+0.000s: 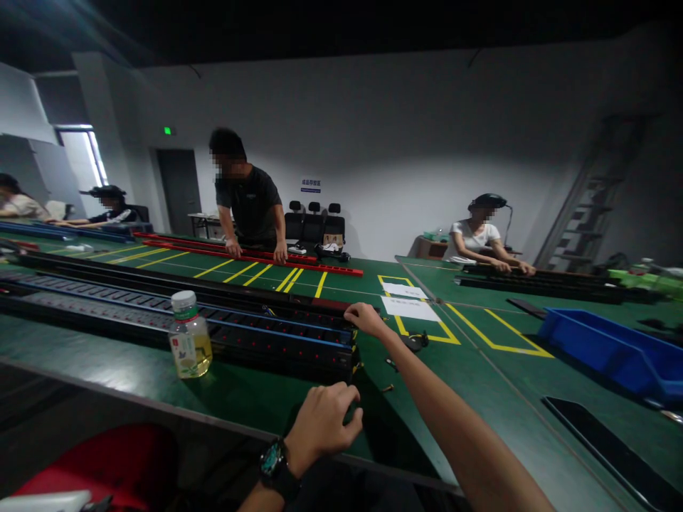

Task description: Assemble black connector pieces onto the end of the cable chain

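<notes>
My right hand (364, 317) reaches forward and its fingers rest on the right end of a long black strip (256, 323) with rows of sockets, which lies across the green table (480, 384). My left hand (323, 421), with a dark watch on the wrist, is curled at the table's near edge; a small dark object shows under its fingers, too hidden to name. A few small screws (388, 388) lie on the table near the strip's end. A small drink bottle (188, 344) with yellow liquid stands in front of the strip.
A blue bin (608, 348) sits at the right, a flat black bar (608, 444) nearer me. Two white papers (408, 307) lie inside yellow markings. Three other people work at further tables: one leaning on red strips (250, 252), one seated right, others at far left.
</notes>
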`<state>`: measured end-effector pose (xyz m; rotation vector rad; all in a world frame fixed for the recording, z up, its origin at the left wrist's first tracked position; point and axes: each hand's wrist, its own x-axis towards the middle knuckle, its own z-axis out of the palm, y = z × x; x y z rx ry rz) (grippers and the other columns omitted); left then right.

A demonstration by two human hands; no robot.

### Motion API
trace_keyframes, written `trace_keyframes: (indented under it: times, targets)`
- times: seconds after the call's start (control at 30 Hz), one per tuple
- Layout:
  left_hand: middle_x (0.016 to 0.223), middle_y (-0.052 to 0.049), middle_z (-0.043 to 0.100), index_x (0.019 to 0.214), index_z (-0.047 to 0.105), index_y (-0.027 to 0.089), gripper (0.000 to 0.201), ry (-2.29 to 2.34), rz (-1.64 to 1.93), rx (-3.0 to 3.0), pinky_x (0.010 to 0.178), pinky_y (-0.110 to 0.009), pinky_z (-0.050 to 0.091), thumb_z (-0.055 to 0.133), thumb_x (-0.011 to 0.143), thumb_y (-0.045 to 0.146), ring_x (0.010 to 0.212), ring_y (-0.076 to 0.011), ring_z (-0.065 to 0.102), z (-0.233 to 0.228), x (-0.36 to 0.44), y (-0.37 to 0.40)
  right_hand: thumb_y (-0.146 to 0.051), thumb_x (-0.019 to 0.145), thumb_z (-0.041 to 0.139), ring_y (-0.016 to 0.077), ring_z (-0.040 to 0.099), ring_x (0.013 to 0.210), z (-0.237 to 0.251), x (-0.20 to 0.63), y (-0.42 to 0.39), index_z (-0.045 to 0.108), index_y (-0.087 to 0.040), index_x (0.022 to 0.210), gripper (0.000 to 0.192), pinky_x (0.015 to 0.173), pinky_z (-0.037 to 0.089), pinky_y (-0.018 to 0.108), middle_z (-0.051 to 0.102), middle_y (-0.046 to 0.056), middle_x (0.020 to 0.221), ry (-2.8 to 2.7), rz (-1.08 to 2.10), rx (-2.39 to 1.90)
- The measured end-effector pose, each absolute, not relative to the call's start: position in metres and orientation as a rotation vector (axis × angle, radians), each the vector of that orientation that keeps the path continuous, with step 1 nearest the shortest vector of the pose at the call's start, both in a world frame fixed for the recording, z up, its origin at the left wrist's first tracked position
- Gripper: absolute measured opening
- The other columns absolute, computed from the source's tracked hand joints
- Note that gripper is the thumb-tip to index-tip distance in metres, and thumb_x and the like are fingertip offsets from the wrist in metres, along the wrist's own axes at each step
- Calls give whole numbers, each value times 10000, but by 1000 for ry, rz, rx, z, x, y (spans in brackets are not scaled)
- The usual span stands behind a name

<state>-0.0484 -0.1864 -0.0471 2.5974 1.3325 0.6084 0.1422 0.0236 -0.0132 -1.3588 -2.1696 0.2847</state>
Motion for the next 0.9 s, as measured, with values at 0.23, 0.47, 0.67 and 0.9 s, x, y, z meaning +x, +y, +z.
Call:
trace_keyframes:
  times: [0.23, 0.47, 0.67, 0.9]
  targets:
    - [896, -13, 675, 897, 590, 218, 33, 1428, 676, 2559, 655, -312, 325, 562, 912, 231, 781, -160, 624, -47, -48, -184, -399, 946, 550, 182, 619, 708, 0, 172, -54, 717, -188, 893, 274, 657, 452, 283, 710, 35, 769, -2024, 335, -1206]
    - [763, -12, 660, 760, 576, 206, 188, 1554, 622, 2559, 619, -343, 251, 518, 927, 143, 717, -146, 610, -52, -46, -182, -413, 980, 532, 185, 636, 673, -62, 236, -160, 710, -230, 854, 285, 636, 457, 289, 697, 26, 749, -2044, 215, -1414]
    - [797, -23, 692, 791, 613, 205, 183, 1563, 534, 2610, 625, -338, 264, 522, 945, 166, 734, -155, 633, -55, -45, -182, -480, 1021, 477, 248, 668, 803, -100, 256, -180, 726, -248, 856, 378, 760, 517, 364, 725, 71, 825, -1932, -279, -1419]
    - [766, -14, 680, 762, 591, 205, 191, 1594, 551, 2597, 625, -343, 243, 523, 934, 155, 721, -148, 624, -52, -47, -182, -533, 1024, 462, 240, 699, 826, -93, 248, -188, 684, -217, 1135, 402, 731, 535, 344, 714, 96, 981, -1620, -369, -1506]
